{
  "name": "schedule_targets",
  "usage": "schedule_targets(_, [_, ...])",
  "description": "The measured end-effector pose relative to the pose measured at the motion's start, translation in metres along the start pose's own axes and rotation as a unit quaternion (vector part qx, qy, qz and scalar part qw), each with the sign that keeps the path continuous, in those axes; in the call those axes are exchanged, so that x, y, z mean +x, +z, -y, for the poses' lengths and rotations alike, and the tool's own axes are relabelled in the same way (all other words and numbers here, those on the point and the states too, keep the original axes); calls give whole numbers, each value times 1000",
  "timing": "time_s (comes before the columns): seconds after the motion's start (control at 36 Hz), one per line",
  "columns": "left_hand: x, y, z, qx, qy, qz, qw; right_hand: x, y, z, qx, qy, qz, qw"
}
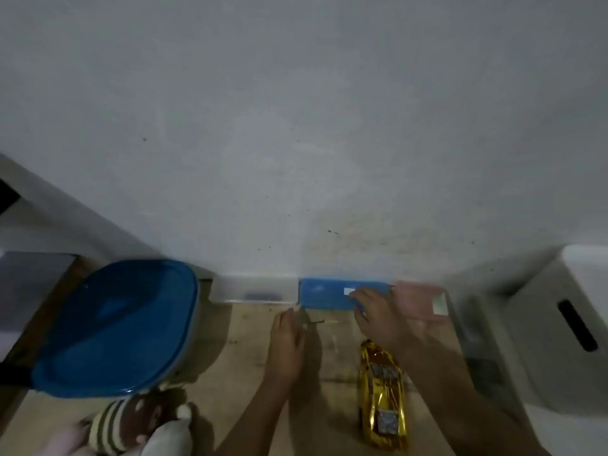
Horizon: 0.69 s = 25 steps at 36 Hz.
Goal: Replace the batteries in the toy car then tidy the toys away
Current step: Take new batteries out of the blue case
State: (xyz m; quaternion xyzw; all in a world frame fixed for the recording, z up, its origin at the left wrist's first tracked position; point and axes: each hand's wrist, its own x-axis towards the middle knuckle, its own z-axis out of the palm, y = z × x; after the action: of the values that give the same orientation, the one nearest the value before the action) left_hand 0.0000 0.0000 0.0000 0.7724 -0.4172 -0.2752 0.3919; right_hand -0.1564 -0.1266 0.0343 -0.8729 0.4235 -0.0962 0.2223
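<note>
The gold toy car [383, 393] lies on the wooden table [250, 357], nose toward the wall, just below my right forearm. My right hand [388, 311] is blurred; its fingers lie over the right end of a flat blue lid [324, 296] by the wall, with the thumb at the lid's front edge. A small clear box [253, 291] with something dark inside sits left of the lid. My left hand [286, 337] rests flat on the table, holding nothing, in front of the gap between box and lid.
A large container with a blue lid [118, 327] fills the left side. Striped plush toys [131, 426] lie at the lower left. A white appliance [539, 330] stands at the right, and the wall [296, 126] runs close behind.
</note>
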Motion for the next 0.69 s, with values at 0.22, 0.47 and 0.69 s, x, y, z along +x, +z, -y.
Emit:
schedule_targets(0.22, [19,25,5,-59,-31,-47,997,27,15,-16,-127,-51,69,988])
schedule_targets(0.47, [18,40,7,-122,-62,-92,986,31,15,-21,-208,-129,3,970])
schedule_targets(0.69, [11,30,16,-110,-22,-74,991,18,19,-30,-272,-264,-51,924])
